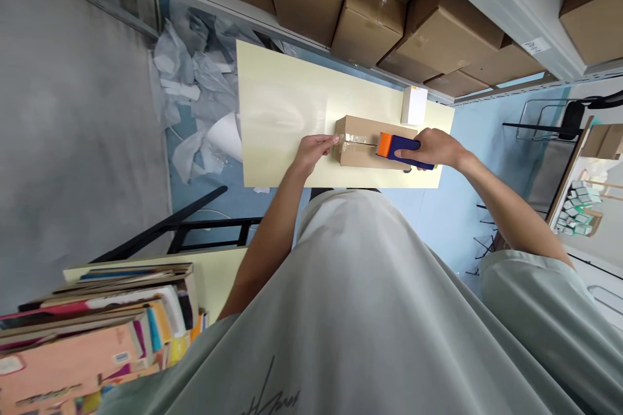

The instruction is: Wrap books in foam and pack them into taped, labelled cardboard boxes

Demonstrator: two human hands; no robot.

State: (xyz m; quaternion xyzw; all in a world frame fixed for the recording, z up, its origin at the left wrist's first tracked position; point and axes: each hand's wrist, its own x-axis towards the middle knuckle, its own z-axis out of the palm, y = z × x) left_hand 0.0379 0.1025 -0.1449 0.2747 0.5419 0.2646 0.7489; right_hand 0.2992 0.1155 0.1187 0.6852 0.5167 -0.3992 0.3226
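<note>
A long brown cardboard box (pixel 363 157) lies on the pale yellow table (pixel 282 97), with clear tape (pixel 351 139) stuck over the left end of its top seam. My right hand (pixel 431 148) is wrapped round a dark blue and orange tape dispenser (pixel 402 146), which rests over the seam on the box's right half. At the box's left end is my left hand (pixel 315 150), its fingers pressed together against the taped edge. Whether those fingertips pinch a bit of tape is too small to tell. Behind the box's right end stands a small white box (pixel 414 105).
Cardboard boxes (pixel 370 19) fill the shelf beyond the table. Crumpled white wrapping (pixel 209 97) lies on the floor to the left. A stack of coloured flat cartons (pixel 97 337) sits at the lower left, near a black metal frame (pixel 209 227).
</note>
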